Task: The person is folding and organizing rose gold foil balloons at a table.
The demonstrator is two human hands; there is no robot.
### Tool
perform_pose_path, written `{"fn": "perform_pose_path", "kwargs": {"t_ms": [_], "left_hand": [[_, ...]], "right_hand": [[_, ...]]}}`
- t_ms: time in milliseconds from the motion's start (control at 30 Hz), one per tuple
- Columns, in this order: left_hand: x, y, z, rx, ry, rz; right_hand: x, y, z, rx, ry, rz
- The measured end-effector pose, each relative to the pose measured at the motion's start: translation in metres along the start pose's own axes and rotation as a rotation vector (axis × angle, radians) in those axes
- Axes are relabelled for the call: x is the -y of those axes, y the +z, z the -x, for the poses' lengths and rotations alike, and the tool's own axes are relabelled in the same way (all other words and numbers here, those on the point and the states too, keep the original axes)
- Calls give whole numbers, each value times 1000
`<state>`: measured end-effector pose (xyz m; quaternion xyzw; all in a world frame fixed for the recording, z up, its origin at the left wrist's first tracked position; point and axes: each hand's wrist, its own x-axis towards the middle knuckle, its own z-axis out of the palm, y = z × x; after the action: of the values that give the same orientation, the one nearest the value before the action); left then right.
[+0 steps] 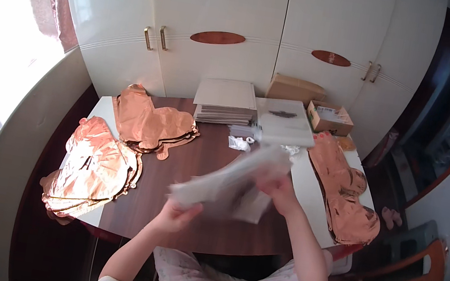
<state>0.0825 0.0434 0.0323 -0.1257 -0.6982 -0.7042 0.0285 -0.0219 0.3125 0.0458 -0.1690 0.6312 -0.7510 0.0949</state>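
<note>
A pale, see-through plastic bag [234, 175], smeared by motion, is stretched slantwise above the middle of the table. Its lower left end is pinched in my left hand [179, 217]. My right hand [277, 191] is closed on its right part, and the fingers are blurred. To the left lie flat copper-coloured foil balloons in two piles, a nearer pile [94, 172] and a farther pile [150, 122]. More copper foil balloons [344, 190] are stacked to the right of my right hand.
Along the table's back stand a stack of pale flat sheets [224, 102], a pile of clear packaging bags [286, 121] and a small open carton [329, 119]. A small white roll [250, 140] lies before them. A wooden chair [423, 275] stands at the right, and white cabinets [223, 9] rise behind.
</note>
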Motion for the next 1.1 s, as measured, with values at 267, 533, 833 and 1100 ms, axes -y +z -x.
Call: {"fn": "perform_pose_path", "kwargs": {"t_ms": [267,533,833,1100], "left_hand": [[18,-5,-20,-177,176,153],[37,-22,-10,-27,75,149],[27,-15,-2,-92,-38,148],[25,-11,-5,-100,-150,89]], "right_hand": [[-16,11,31,-24,-201,181],[-53,-9,40,223,-215,306],[-12,11,46,-39,-52,-448],[-5,28,33,-108,-253,-51]]}}
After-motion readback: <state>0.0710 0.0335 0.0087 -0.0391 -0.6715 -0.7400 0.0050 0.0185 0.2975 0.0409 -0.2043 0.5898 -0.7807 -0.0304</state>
